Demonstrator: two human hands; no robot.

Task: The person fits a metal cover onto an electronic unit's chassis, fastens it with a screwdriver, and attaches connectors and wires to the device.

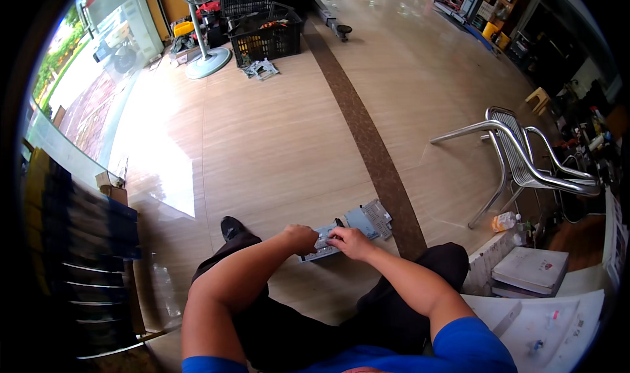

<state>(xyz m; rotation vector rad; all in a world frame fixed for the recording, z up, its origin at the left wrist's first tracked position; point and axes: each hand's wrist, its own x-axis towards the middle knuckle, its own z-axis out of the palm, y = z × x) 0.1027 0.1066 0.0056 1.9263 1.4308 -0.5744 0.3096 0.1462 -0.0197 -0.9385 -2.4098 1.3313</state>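
A silver-grey metal device (318, 255) lies on the tiled floor between my legs, with a flat grey panel piece (371, 220) just beyond it at the right. My left hand (302, 240) is on the left end of the device, fingers curled down and mostly hidden, so what they grip is unclear. My right hand (349, 241) is at the middle of the device, thumb and fingers pinched on something small that I cannot make out.
A metal chair (512, 156) and bottles (505, 220) stand right; boxes (530, 271) lie below them. Dark stacked panels (85, 255) line the left. A standing fan (203, 61), black crates (266, 44), loose metal pieces (261, 69) and a long bar (328, 18) are ahead.
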